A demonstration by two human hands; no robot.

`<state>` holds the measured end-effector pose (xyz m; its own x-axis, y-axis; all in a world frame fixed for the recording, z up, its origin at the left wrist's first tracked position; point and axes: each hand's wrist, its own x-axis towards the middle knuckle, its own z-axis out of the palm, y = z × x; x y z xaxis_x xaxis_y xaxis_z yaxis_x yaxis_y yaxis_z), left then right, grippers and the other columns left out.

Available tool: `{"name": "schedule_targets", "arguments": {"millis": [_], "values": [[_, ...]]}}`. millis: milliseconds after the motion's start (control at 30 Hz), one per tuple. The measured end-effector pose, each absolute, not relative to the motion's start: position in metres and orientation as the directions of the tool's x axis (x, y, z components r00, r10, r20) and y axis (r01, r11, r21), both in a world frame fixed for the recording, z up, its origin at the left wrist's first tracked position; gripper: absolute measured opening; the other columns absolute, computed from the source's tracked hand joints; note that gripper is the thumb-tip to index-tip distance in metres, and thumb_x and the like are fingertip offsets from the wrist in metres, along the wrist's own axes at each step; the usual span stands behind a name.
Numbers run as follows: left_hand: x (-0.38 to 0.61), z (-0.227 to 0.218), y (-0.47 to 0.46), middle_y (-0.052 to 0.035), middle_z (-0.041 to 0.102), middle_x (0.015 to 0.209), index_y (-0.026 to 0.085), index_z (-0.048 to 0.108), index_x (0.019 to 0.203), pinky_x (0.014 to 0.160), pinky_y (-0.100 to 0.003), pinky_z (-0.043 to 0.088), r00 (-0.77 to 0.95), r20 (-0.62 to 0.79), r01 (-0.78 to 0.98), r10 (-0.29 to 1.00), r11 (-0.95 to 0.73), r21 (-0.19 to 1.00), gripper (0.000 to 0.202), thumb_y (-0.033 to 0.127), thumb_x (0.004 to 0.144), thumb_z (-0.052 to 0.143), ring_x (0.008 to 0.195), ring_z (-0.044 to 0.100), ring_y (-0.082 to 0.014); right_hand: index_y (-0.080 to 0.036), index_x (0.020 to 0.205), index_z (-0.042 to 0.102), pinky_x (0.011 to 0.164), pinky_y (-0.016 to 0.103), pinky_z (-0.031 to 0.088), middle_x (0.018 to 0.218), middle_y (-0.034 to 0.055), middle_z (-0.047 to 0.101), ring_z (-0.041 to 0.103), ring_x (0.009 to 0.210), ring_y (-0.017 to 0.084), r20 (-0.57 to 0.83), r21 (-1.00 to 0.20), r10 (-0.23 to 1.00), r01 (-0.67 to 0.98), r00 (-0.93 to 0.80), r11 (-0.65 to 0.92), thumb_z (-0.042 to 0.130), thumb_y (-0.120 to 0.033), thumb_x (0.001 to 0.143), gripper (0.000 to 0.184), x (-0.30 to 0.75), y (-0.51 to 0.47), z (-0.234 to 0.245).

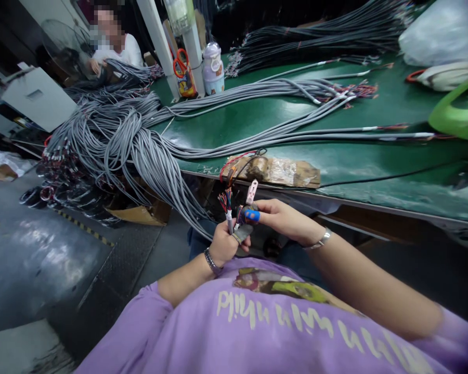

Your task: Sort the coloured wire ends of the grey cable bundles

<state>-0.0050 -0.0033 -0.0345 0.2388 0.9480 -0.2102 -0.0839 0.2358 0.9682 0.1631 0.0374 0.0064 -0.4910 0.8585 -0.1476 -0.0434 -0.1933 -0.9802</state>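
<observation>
My left hand (224,243) is closed around the end of a grey cable (230,223), just in front of the bench edge. Fine coloured wires (225,198) fan out above its white collar, and a second tuft of wires stands right beside it. A dark cover wraps the left thumb. My right hand (276,218), with a blue cover on one finger, pinches at that second tuft; its fingertips hide what exactly they grip. Just above the right fingertips shows a small pale pink piece with holes (251,192); whether the hand holds it is unclear.
A large heap of grey cables (132,130) covers the bench's left and hangs over its edge. A taped wooden block (284,172) lies at the front edge. Behind stand a bottle (213,70) and orange-handled scissors (181,62). Black cables (308,44) lie farther back. Another person sits far left.
</observation>
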Motion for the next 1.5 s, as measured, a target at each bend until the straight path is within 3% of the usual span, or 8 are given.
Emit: {"name": "schedule_targets", "arguments": {"millis": [100, 200, 400, 700, 867, 1100, 1300, 1500], "values": [[-0.004, -0.038, -0.003, 0.0016, 0.060, 0.055, 0.014, 0.060, 0.075, 0.040, -0.019, 0.043, 0.166, -0.202, -0.147, 0.965, 0.227, 0.963, 0.045, 0.058, 0.069, 0.072, 0.040, 0.052, -0.0080, -0.016, 0.079, 0.073, 0.063, 0.026, 0.054, 0.078, 0.0077, 0.074, 0.065, 0.066, 0.016, -0.245, -0.911, 0.897, -0.227, -0.369, -0.343, 0.077, -0.057, 0.068, 0.043, 0.174, 0.041, -0.008], [-0.003, -0.037, -0.003, 0.0019, 0.060, 0.055, 0.014, 0.061, 0.075, 0.038, -0.019, 0.041, 0.086, -0.177, -0.207, 0.980, 0.191, 0.959, 0.045, 0.057, 0.070, 0.072, 0.039, 0.052, -0.0074, -0.016, 0.077, 0.070, 0.059, 0.027, 0.056, 0.076, 0.0092, 0.072, 0.065, 0.062, 0.015, -0.357, -0.803, 0.878, -0.376, -0.317, -0.462, 0.062, -0.061, 0.082, 0.045, 0.180, 0.048, -0.023], [0.003, -0.028, -0.003, 0.0029, 0.059, 0.055, 0.014, 0.061, 0.076, 0.038, -0.018, 0.040, 0.042, -0.127, -0.279, 0.991, 0.134, 0.951, 0.043, 0.056, 0.072, 0.072, 0.039, 0.051, -0.0067, -0.018, 0.079, 0.068, 0.055, 0.024, 0.055, 0.074, 0.0066, 0.069, 0.062, 0.059, 0.013, -0.382, -0.737, 0.859, -0.449, -0.341, -0.506, 0.049, -0.065, 0.087, 0.051, 0.162, 0.058, -0.020], [0.011, -0.021, 0.005, 0.0033, 0.058, 0.054, 0.014, 0.061, 0.076, 0.037, -0.018, 0.038, 0.015, -0.166, -0.284, 0.986, 0.163, 0.945, 0.042, 0.053, 0.071, 0.074, 0.038, 0.050, -0.0065, -0.020, 0.074, 0.064, 0.050, 0.020, 0.051, 0.062, -0.0034, 0.059, 0.050, 0.051, 0.008, -0.319, -0.728, 0.897, -0.527, -0.307, -0.439, 0.079, -0.054, 0.067, 0.037, 0.149, 0.061, -0.007], [0.015, -0.017, 0.006, 0.0032, 0.058, 0.053, 0.014, 0.060, 0.073, 0.037, -0.018, 0.038, 0.025, -0.163, -0.281, 0.986, 0.163, 0.946, 0.045, 0.056, 0.069, 0.074, 0.038, 0.050, -0.0063, -0.019, 0.066, 0.061, 0.047, 0.019, 0.045, 0.056, -0.0034, 0.056, 0.045, 0.047, 0.007, -0.183, -0.825, 0.981, -0.531, -0.069, -0.192, 0.076, -0.061, 0.068, 0.044, 0.144, 0.058, -0.019], [0.020, -0.018, 0.009, 0.0036, 0.057, 0.053, 0.014, 0.059, 0.074, 0.037, -0.017, 0.039, 0.017, -0.154, -0.312, 0.988, 0.151, 0.938, 0.042, 0.054, 0.069, 0.074, 0.038, 0.050, -0.0062, -0.019, 0.074, 0.067, 0.054, 0.027, 0.052, 0.066, 0.0031, 0.069, 0.062, 0.057, 0.014, -0.214, -0.675, 0.933, -0.647, -0.290, -0.355, 0.064, -0.067, 0.075, 0.048, 0.138, 0.064, -0.029], [0.021, -0.023, 0.008, 0.0038, 0.057, 0.053, 0.014, 0.058, 0.074, 0.036, -0.017, 0.039, 0.024, -0.161, -0.302, 0.987, 0.161, 0.940, 0.043, 0.054, 0.069, 0.075, 0.038, 0.049, -0.0060, -0.019, 0.074, 0.069, 0.055, 0.025, 0.053, 0.067, 0.0008, 0.071, 0.061, 0.053, 0.012, -0.236, -0.607, 0.932, -0.707, -0.275, -0.363, 0.070, -0.058, 0.077, 0.038, 0.137, 0.068, -0.032], [0.021, -0.024, 0.007, 0.0037, 0.058, 0.053, 0.014, 0.057, 0.073, 0.036, -0.017, 0.040, 0.032, -0.151, -0.297, 0.988, 0.154, 0.942, 0.042, 0.053, 0.070, 0.074, 0.038, 0.050, -0.0062, -0.021, 0.073, 0.067, 0.057, 0.025, 0.052, 0.068, 0.0003, 0.070, 0.062, 0.057, 0.012, -0.217, -0.600, 0.930, -0.712, -0.296, -0.366, 0.068, -0.063, 0.074, 0.043, 0.137, 0.066, -0.031]]}}
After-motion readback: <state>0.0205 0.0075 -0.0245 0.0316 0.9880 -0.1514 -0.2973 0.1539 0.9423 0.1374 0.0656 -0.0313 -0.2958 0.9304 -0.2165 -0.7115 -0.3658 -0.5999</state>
